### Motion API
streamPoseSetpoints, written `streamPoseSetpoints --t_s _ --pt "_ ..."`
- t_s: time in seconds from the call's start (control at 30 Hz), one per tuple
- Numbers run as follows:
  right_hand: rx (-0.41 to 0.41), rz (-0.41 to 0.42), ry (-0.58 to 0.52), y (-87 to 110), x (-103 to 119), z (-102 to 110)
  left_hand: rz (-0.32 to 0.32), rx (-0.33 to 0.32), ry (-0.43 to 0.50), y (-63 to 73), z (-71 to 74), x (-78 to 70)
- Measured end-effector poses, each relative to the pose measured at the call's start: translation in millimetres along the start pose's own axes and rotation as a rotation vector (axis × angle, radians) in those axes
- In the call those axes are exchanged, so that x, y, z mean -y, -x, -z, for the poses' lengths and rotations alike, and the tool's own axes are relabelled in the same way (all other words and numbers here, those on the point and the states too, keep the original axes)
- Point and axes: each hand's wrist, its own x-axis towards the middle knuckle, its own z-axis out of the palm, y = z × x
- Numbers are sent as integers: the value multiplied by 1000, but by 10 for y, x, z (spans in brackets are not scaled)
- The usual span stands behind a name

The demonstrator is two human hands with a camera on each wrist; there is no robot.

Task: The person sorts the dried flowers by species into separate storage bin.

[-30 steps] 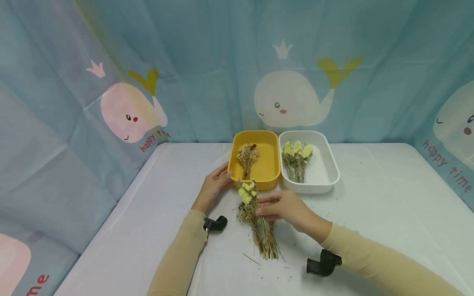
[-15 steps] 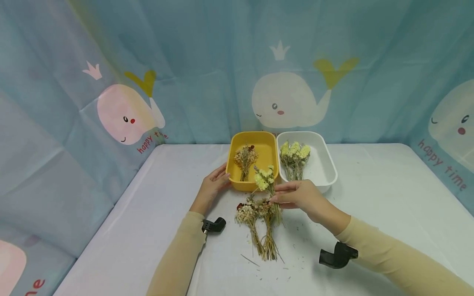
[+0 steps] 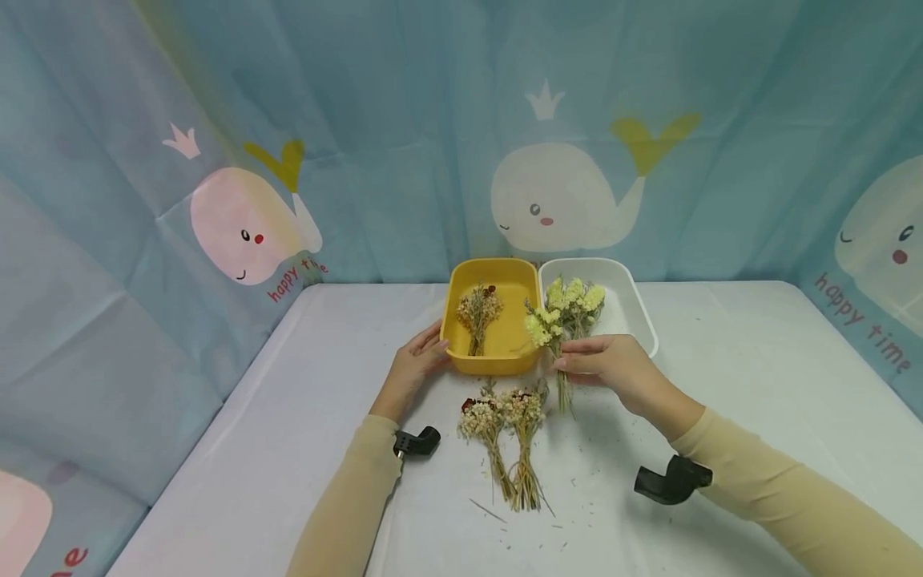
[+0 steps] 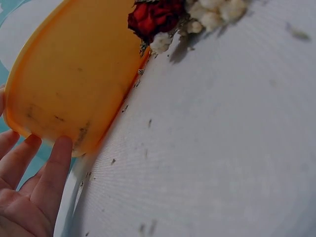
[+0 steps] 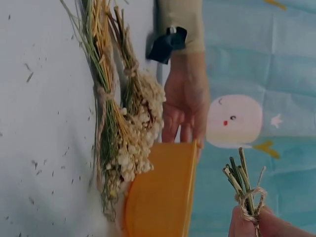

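Note:
My right hand (image 3: 606, 365) pinches the twine-tied stems of a yellow dried-flower bunch (image 3: 544, 328), held up before the seam between the two boxes. In the right wrist view its cut stems (image 5: 242, 177) rise above finger and thumb. My left hand (image 3: 417, 365) rests its straight fingers (image 4: 57, 163) against the side of the yellow box (image 3: 519, 336), which holds one cream dried-flower bunch (image 3: 476, 316). More yellow flowers (image 3: 580, 300) lie in the white box (image 3: 627, 312). Two cream bunches with dark red blooms (image 3: 481, 421) lie on the table in front.
Both boxes stand side by side at the table's back edge, before a blue whale-print curtain (image 3: 404, 200). Loose stem bits (image 3: 489, 510) and crumbs are scattered over the white tabletop (image 3: 433, 521). A black wrist camera (image 3: 674, 479) sits on my right sleeve.
My right hand has lifted the yellow bunch off the cream bunches and carried it right and back, to the white box's front. The left hand stays at the yellow box.

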Motion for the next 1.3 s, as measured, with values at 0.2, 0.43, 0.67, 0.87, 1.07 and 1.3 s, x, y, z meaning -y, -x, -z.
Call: streamPoseSetpoints --t_s 0.2,0.43,0.67,0.87,1.07,1.3 --pt "-20 -21 -23 -52 0 105 2 -8 3 3 -4 -7" --pt "-40 -41 -1 -102 5 218 13 -8 7 4 4 -8" --pt "-72 -56 4 -170 17 308 2 -2 1 8 21 -8" --pt "-98 -101 -65 -207 21 423 -8 18 -3 1 13 1" --pt "-109 -133 -70 -247 0 518 -4 9 17 -2 4 23" --pt "-132 -152 -107 -319 28 579 3 -8 29 7 1 27"
